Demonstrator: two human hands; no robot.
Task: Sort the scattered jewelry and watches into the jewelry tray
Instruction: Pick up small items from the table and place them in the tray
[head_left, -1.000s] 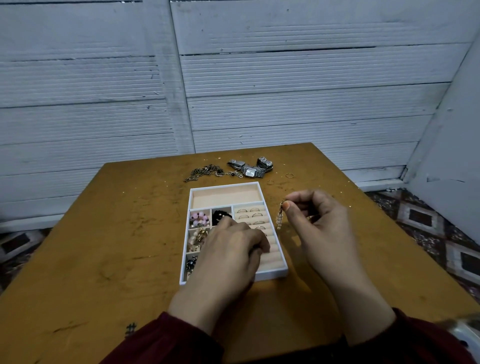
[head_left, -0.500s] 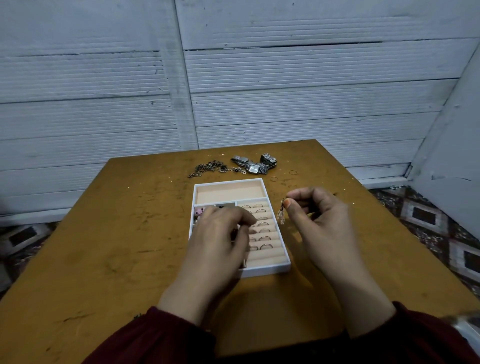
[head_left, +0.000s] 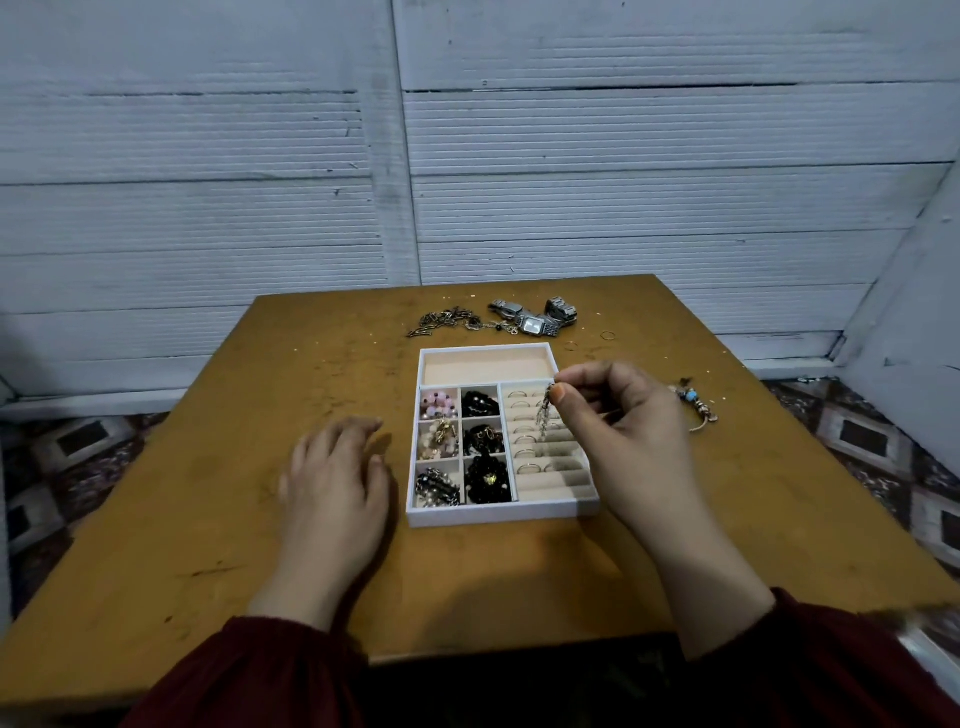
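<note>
Right hand is up over the jewelry tray, thumb and forefinger pinching a silvery dangling earring by its top, the other fingers curled in behind. The earring hangs straight down above the ring rolls on the tray's three o'clock side; whether its tip touches the lining, I can't tell. Left hand lies palm down on the wooden table at the tray's nine o'clock, just beside its wall, fingers loose, holding nothing.

In the tray, several rings sit slotted in the rolls, pink beads fill the cell at ten o'clock, and black beads lie nearer six. Out on the table, at twelve o'clock beyond the tray, metal watches lie bunched together, with a dark chain just beside them at eleven. Two loose rings sit at one o'clock, apart from each other. At three o'clock, past the right hand, a charm bracelet with a blue bead lies on the wood.
</note>
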